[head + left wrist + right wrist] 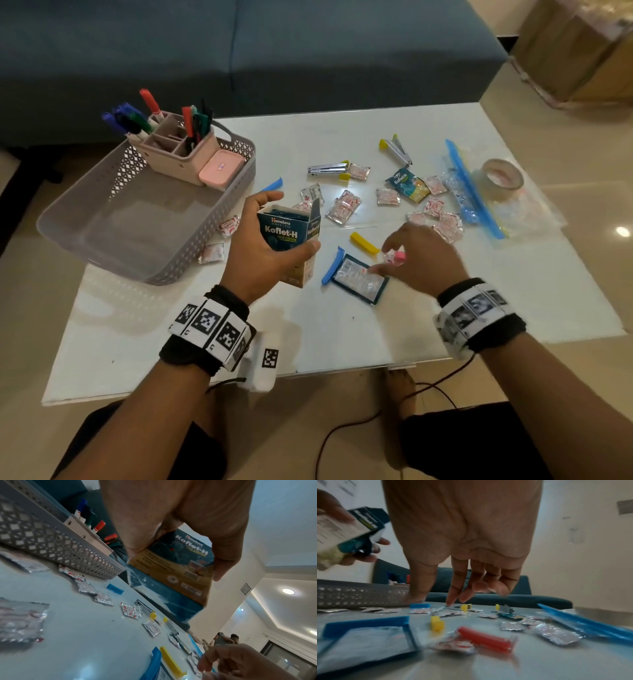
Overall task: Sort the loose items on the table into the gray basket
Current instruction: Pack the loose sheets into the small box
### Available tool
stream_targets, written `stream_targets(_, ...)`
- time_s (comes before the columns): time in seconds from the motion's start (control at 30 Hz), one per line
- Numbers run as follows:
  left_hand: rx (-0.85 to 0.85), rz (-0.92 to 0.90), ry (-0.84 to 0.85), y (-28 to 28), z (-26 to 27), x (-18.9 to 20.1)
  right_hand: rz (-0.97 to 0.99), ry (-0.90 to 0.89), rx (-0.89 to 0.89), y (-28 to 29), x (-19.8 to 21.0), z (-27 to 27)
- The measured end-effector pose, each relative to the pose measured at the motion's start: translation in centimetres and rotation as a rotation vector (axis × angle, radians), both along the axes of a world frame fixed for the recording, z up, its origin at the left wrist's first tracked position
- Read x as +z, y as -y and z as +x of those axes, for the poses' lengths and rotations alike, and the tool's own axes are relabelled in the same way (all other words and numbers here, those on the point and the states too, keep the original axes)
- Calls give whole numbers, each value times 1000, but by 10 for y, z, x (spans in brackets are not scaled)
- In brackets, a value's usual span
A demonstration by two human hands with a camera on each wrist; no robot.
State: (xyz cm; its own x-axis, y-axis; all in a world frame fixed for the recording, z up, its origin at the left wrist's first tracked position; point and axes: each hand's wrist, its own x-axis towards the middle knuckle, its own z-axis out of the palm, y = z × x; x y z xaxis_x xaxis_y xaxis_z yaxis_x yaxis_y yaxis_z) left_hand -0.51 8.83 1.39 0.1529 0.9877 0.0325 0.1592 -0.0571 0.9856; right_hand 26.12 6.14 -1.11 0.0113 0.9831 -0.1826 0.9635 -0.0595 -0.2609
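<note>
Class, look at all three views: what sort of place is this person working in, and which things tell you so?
Most likely a home living room: a blue sofa stands behind a low white table, and the ceiling has recessed lights.

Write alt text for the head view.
The left hand holds an open Koflet-H box above a white table; the right hand hovers over scattered foil sachets. A gray basket sits at left.

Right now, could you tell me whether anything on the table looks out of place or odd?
The Koflet-H box in the left hand is tilted with its top flap open. One matching Koflet-H sachet lies among the scattered foil packets.
</note>
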Motion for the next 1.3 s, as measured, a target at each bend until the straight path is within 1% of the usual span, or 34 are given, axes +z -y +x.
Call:
stream_targets(0.07, -14, 0, -17, -1, 3, -3, -129, 140, 67, 1, -8, -21)
stream_targets(0.1, -17, -4, -25, -1, 4, -4, -154, 179, 74, 1, -11, -27)
stream_targets(0.13, -17, -7, -31, -1, 4, -5, -164, 180, 66, 1, -13, -30)
stream_targets(0.17, -15, -7, -37, -2, 4, -5, -180, 149, 47, 0, -12, -30)
stream_targets(0.23, -8, -1, -52, -2, 2, -6, -198, -19, -29, -1, -9, -30)
stream_targets(0.27, -4, 0, -60, -3, 1, -7, -163, -106, -60, 0, -7, -30)
stream_targets(0.3, 1, -2, -66, -3, -1, -7, -87, -155, -67, 1, -5, -31)
stream_targets(0.33, 8, -6, -71, -3, -4, -7, 7, -148, -39, 4, -3, -32)
stream_targets(0.37, 15, -10, -74, -3, -6, -7, 73, -99, 24, 8, 0, -33)
stream_targets(0.4, 24, -11, -79, -4, -10, -6, 82, -48, 111, 12, 1, -34)
stream_targets(0.47, 37, -12, -87, -4, -16, -5, -39, -11, 246, 19, 2, -35)
stream_targets(0.5, 42, -8, -84, -5, -18, -4, -124, -36, 251, 22, 2, -32)
stream_targets(0.53, 46, -5, -78, -6, -20, -3, -173, -83, 219, 22, 3, -29)
stream_targets(0.6, 47, -4, -71, -7, -21, -2, -134, -144, 115, 18, 3, -23)
stream_targets(0.67, 45, -8, -63, -6, -18, -1, -65, -118, 18, 12, 0, -19)
stream_targets(0.7, 41, -7, -59, -6, -16, 0, -60, -95, -10, 9, -2, -20)
stream_targets(0.77, 29, -1, -57, -6, -10, 0, -130, -35, -15, 5, -7, -24)
stream_targets(0.87, 10, 9, -40, -5, 1, 2, -233, 81, 32, 3, -12, -31)
stream_targets(0.93, -3, 25, -40, -6, 8, 4, -238, 60, 36, 2, -13, -32)
stream_targets(0.97, -8, 32, -45, -6, 10, 5, -243, 2, 21, 3, -12, -32)
stream_targets(1.03, -11, 35, -55, -7, 13, 4, -239, -190, -32, 4, -11, -29)
stream_targets(1.1, -5, 27, -57, -8, 12, 3, -187, -441, -90, 5, -4, -20)
stream_targets(1.23, 22, -14, -35, -12, 6, -3, -19, -1014, -255, 7, 17, 7)
stream_targets(1.3, 46, -28, -26, -14, 3, -5, 100, -1214, -333, 1, 26, 21)
